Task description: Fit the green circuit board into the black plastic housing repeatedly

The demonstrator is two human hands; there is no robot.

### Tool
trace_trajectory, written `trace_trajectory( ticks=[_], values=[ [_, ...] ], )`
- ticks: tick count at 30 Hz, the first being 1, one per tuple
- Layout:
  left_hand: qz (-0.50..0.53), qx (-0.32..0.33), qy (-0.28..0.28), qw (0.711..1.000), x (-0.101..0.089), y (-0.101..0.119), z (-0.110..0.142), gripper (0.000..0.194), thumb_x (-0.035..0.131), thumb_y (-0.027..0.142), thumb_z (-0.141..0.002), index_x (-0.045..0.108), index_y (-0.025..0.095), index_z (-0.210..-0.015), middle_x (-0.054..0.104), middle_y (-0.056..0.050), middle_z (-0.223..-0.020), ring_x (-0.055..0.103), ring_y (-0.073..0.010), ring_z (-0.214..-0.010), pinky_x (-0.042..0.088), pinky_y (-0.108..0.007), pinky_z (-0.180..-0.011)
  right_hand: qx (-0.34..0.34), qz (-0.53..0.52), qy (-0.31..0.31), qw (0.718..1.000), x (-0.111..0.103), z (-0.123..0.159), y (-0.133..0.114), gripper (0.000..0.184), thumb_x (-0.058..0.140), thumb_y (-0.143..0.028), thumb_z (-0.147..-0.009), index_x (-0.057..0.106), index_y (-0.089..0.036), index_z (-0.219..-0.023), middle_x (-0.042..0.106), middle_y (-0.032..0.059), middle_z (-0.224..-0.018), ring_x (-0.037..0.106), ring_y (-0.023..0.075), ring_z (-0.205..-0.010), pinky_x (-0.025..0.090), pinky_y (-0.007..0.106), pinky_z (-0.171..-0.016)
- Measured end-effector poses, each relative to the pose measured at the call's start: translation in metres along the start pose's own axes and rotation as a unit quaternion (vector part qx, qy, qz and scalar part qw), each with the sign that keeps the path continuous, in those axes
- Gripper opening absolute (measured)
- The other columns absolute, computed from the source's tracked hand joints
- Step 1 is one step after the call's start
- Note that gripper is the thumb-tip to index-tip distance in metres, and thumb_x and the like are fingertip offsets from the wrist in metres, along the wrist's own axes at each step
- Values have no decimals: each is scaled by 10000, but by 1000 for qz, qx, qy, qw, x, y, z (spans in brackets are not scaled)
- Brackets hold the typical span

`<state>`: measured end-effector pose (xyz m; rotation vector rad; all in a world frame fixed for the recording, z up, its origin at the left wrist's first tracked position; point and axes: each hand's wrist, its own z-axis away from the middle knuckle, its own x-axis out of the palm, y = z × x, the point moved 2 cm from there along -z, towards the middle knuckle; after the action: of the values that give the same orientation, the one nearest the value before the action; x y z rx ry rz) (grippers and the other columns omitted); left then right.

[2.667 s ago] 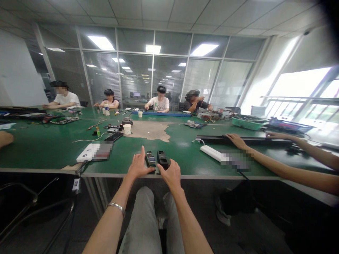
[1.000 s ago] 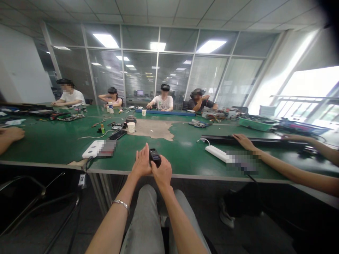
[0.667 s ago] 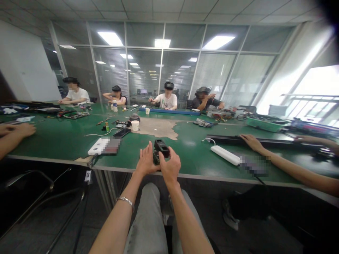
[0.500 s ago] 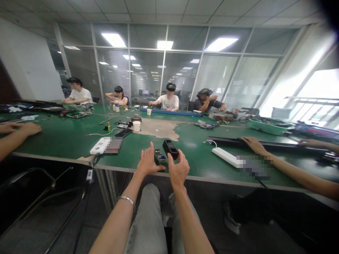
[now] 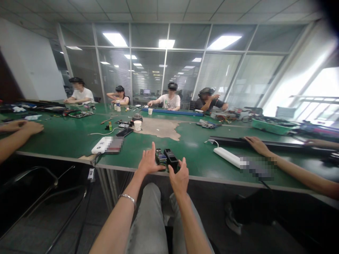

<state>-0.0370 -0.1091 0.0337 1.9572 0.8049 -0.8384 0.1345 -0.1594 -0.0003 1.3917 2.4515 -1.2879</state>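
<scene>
Circuit board (image 5: 161, 157) and black plastic housing (image 5: 170, 158) lie side by side on the green desk (image 5: 196, 164), close to its front edge. That placing seems to suit short reaches, with both pieces in plain view. The left hand (image 5: 148, 161) is spread open, index finger raised and thumb stretched along the board's near end, probably acting as a loose fence rather than a grip. The right hand (image 5: 180, 175) curves around the near end of the housing, thumb and fingers apart; whether it presses on the piece cannot be told. Such a hold would steady the housing from its outer side, leaving its top uncovered.

The housing is long, narrow and boxy, with recesses or openings showing in its dark upper face. The board looks busier: greenish, crowded with small parts, with a paler bluish block near its middle. Whether the two touch is unclear.
</scene>
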Motion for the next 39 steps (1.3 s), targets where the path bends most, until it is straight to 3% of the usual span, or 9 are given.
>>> trace_trajectory(
  ticks=[10, 17, 24, 33, 39],
  values=[
    [-10, 7, 14, 1000, 0, 1, 1, 1325, 732, 632, -655, -143, 134, -1518, 475, -202, -1391, 438, -373, -1283, 193, -568, -1112, 45, 47, -14, 998, 3, -14, -11, 765, 599, -447, -813, 386, -46, -1429, 645, 221, -1140, 601, 341, -994, 447, 437, -860],
    [-8, 5, 8, 1000, -2, 4, 2, 1323, 722, 618, -670, -179, 132, -1509, 492, -193, -1377, 441, -358, -1283, 196, -560, -1120, 64, -84, 57, 993, -9, -31, -38, 756, 596, -491, -840, 353, -134, -1461, 665, 146, -1156, 635, 270, -1010, 468, 367, -870],
    [-6, 17, 12, 1000, -5, 7, 5, 1195, 652, 534, -745, -169, 127, -1513, 493, -182, -1379, 440, -354, -1276, 195, -561, -1125, 53, -89, -7, 995, 6, -30, -58, 779, 655, -456, -797, 376, -125, -1445, 689, 128, -1101, 640, 277, -1014, 466, 363, -881],
    [-19, -5, 18, 1000, -3, 8, 8, 1097, 560, 360, -776, -239, 124, -1490, 491, -186, -1383, 452, -333, -1266, 173, -570, -1140, 33, 25, -53, 998, 16, -30, -67, 768, 635, -423, -816, 375, -71, -1447, 667, 201, -1087, 625, 324, -982, 464, 388, -830],
    [-44, 2, 28, 999, -2, 7, 9, 1046, 508, 260, -761, -225, 133, -1496, 246, -184, -1559, 237, -334, -1432, 110, -573, -1164, 7, 65, -89, 994, 20, -13, -59, 777, 627, -358, -819, 332, -50, -1467, 651, 199, -1138, 604, 324, -1019, 450, 387, -855]
  ],
)
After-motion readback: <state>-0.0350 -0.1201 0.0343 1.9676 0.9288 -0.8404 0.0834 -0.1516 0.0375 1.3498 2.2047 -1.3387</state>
